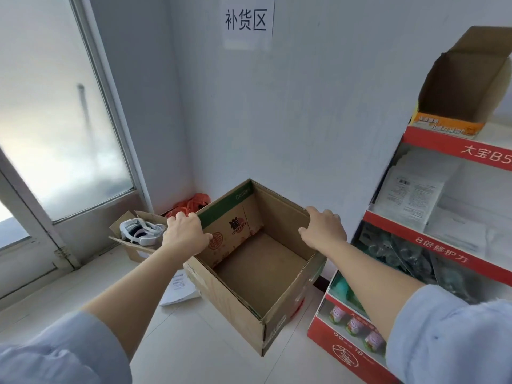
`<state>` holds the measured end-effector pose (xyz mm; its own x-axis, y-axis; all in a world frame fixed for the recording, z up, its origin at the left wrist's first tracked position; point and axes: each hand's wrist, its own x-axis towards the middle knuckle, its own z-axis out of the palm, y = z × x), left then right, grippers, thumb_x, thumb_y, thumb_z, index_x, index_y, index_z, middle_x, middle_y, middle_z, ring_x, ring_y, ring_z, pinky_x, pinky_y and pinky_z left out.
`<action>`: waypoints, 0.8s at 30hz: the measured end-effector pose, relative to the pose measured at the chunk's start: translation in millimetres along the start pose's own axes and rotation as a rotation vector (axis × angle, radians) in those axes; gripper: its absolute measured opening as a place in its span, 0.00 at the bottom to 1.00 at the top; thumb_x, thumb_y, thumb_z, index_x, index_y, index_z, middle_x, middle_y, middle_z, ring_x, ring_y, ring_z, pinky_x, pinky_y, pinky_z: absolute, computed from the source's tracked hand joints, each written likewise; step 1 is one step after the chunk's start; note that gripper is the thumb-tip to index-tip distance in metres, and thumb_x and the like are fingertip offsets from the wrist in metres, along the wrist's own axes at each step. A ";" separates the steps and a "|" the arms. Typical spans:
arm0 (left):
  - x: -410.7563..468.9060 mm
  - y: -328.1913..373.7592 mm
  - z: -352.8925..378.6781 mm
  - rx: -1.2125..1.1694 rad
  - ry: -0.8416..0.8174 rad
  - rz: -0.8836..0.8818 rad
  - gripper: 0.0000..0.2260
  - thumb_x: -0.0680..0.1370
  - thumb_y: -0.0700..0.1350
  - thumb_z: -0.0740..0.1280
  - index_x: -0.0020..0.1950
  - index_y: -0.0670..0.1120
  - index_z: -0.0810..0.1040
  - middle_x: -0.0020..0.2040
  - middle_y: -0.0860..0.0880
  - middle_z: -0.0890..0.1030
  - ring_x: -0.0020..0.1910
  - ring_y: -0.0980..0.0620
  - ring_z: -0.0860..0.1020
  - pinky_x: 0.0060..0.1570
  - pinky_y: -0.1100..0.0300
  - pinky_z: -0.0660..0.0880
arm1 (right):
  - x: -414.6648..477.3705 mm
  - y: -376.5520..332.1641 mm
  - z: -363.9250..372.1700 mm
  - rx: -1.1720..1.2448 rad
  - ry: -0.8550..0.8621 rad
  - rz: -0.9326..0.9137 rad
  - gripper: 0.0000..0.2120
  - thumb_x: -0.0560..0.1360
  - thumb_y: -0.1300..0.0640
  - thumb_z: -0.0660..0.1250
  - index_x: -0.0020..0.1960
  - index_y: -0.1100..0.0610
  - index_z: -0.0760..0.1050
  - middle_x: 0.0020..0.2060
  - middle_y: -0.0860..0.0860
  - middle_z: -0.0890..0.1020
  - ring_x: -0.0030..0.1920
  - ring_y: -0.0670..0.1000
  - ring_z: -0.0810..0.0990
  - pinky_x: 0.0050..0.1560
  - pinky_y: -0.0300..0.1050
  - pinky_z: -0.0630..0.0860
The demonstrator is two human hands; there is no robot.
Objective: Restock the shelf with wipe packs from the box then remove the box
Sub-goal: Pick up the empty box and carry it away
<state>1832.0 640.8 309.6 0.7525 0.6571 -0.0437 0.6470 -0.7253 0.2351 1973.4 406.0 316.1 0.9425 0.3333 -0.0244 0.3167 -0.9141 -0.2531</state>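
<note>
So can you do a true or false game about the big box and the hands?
1. The cardboard box has nothing inside. True.
2. Only one hand holds the box. False: the left hand and the right hand each grip a rim, on opposite sides.
3. The box sits on the red shelf. False: it is to the left of the shelf, not on it.
4. A paper sign hangs on the wall. True.
5. The small box by the window holds oranges. False: a white gadget lies in it.
</note>
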 end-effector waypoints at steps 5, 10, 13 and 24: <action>61.2 31.0 12.9 -0.014 0.000 -0.017 0.24 0.76 0.56 0.67 0.66 0.44 0.70 0.60 0.43 0.72 0.61 0.43 0.70 0.60 0.49 0.72 | 70.4 7.9 2.7 -0.012 -0.015 -0.003 0.27 0.78 0.49 0.62 0.75 0.49 0.59 0.64 0.58 0.70 0.66 0.58 0.66 0.55 0.51 0.74; 119.8 53.1 29.0 -0.017 -0.019 -0.026 0.24 0.76 0.56 0.67 0.66 0.44 0.70 0.60 0.43 0.73 0.60 0.43 0.70 0.59 0.50 0.73 | 131.6 13.6 14.6 -0.019 -0.049 0.002 0.27 0.78 0.49 0.62 0.75 0.50 0.59 0.65 0.58 0.70 0.66 0.58 0.66 0.56 0.51 0.73; 156.7 63.3 42.7 -0.005 -0.043 -0.031 0.24 0.76 0.56 0.67 0.67 0.44 0.70 0.60 0.44 0.73 0.61 0.44 0.70 0.59 0.50 0.73 | 168.7 15.8 26.6 -0.023 -0.072 0.014 0.27 0.78 0.50 0.62 0.75 0.50 0.59 0.65 0.58 0.70 0.66 0.58 0.66 0.57 0.51 0.73; 299.1 86.2 109.6 -0.030 -0.132 -0.010 0.24 0.77 0.55 0.67 0.69 0.44 0.69 0.61 0.44 0.72 0.62 0.44 0.70 0.59 0.51 0.74 | 302.8 16.9 89.0 -0.005 -0.134 0.095 0.26 0.78 0.51 0.62 0.75 0.50 0.59 0.64 0.57 0.70 0.66 0.58 0.66 0.54 0.50 0.73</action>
<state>2126.3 752.3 210.4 0.7570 0.6299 -0.1735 0.6520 -0.7113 0.2626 2254.7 512.0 218.4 0.9456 0.2731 -0.1771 0.2279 -0.9439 -0.2388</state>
